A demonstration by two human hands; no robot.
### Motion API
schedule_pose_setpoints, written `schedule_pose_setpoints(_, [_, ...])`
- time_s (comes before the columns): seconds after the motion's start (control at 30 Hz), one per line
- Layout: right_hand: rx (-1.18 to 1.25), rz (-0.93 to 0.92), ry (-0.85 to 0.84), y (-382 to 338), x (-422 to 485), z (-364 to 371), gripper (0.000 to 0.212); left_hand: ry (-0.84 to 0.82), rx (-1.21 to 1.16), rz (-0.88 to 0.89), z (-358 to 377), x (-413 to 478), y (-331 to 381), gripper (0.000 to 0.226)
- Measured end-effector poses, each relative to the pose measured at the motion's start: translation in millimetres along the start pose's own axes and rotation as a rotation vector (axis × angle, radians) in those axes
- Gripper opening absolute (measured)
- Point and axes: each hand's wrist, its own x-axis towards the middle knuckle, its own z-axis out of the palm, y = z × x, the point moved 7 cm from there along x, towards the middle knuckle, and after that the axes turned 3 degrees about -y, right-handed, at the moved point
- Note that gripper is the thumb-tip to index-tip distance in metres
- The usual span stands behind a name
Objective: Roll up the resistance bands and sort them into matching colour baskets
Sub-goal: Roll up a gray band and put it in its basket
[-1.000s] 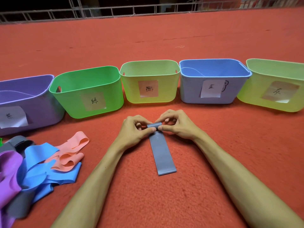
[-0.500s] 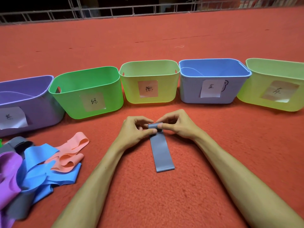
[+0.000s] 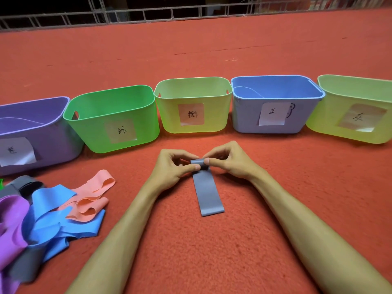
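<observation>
A grey resistance band (image 3: pixel 207 194) lies flat on the red carpet in front of me, its far end curled into a small roll. My left hand (image 3: pixel 171 168) pinches the roll's left side and my right hand (image 3: pixel 229 161) pinches its right side. Five labelled baskets stand in a row beyond: purple basket (image 3: pixel 53 143), green basket (image 3: pixel 93 132), a yellow-green basket (image 3: pixel 214 115) in the middle, blue basket (image 3: pixel 246 119) and another yellow-green basket (image 3: pixel 326 124) at the far right.
A pile of loose bands lies at the lower left: pink bands (image 3: pixel 93 198), blue bands (image 3: pixel 55 219), a purple band (image 3: pixel 10 225) and grey bands (image 3: pixel 23 185). A metal railing (image 3: pixel 148 14) runs along the carpet's far edge.
The roll has grown a little and the flat part of the grey band is shorter, its near end drawn toward the hands. Both hands stay at the roll.
</observation>
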Motion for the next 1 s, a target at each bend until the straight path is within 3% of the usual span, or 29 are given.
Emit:
schedule_pose_setpoints(0.27, [0.078,-0.027,-0.016,-2.5,-0.5,-0.9,0.016,-0.029,0.135,-0.039,0.0,1.9,-5.6,0.013])
schedule_pose_setpoints(0.6, [0.112,0.016,-0.008,3.3,3.5,1.5,0.021,-0.046,-0.048,-0.040,0.2,-0.7,-0.9,0.022])
schedule_pose_setpoints(0.77, [0.093,0.003,-0.031,-0.6,1.3,1.7,0.012,-0.017,-0.023,-0.027,1.0,-1.8,4.4,0.023])
schedule_pose_setpoints(1.0, [0.137,-0.027,-0.066,-5.0,-1.7,0.5,0.020,-0.066,-0.016,-0.140,3.5,-0.2,-4.6,0.017])
